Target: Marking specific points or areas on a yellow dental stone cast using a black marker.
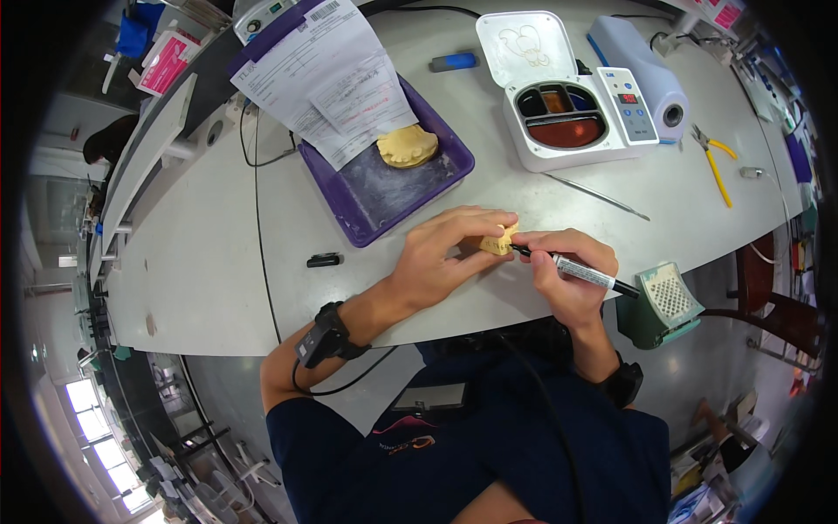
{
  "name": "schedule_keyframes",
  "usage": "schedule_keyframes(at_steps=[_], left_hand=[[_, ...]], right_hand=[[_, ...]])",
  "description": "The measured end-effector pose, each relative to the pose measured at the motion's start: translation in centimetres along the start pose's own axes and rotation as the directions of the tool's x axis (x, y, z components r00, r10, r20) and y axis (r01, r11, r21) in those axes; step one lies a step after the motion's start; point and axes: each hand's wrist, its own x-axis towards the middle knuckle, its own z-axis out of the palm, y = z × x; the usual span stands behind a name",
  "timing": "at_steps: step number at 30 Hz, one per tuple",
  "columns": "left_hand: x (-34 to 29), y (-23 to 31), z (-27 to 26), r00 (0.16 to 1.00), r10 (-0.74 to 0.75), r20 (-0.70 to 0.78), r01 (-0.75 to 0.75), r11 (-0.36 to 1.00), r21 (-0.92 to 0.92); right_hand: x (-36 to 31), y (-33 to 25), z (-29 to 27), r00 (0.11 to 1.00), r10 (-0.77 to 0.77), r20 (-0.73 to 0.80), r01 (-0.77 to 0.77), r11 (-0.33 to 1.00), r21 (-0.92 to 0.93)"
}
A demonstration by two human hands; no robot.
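My left hand (436,258) pinches a small yellow dental cast (497,242) just above the bench (218,262) edge, fingers curled round it. My right hand (572,279) grips a black marker (576,272), tip touching the cast. I judge the marking under way (a second cast (407,146) sits untouched in the purple tray (367,210)). My fingers hide any lines drawn.

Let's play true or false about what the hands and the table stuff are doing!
1. The left hand holds a small yellow tooth model. True.
2. The right hand holds scissors. False: it holds a marker pen.
3. A second yellow model lies in the purple tray. True.
4. The yellow-handled pliers lie inside the tray. False: they lie on the table, far right.
5. The white heater's lid is shut. False: it stands open.
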Motion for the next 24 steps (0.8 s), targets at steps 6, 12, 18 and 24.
schedule_keyframes(at_steps=[6, 12, 18, 24], left_hand=[[-0.23, 0.28, 0.06, 0.996, -0.085, -0.004, 0.084, 0.994, -0.064], [-0.03, -0.11, -0.01, 0.999, 0.030, -0.009, -0.030, 0.998, 0.053], [-0.08, -0.16, 0.11, 0.999, 0.033, -0.017, -0.032, 0.998, 0.046], [0.00, -0.03, 0.04, 0.999, 0.036, -0.009, -0.035, 0.998, 0.047]], right_hand=[[0.01, 0.19, 0.06, 1.000, -0.018, 0.004, 0.018, 1.000, -0.021], [-0.07, 0.25, 0.08, 1.000, -0.020, 0.001, 0.020, 1.000, -0.008], [-0.06, 0.34, 0.09, 1.000, -0.014, -0.019, 0.014, 1.000, -0.010], [-0.09, 0.45, 0.07, 0.999, -0.001, -0.033, -0.001, 0.999, -0.051]])
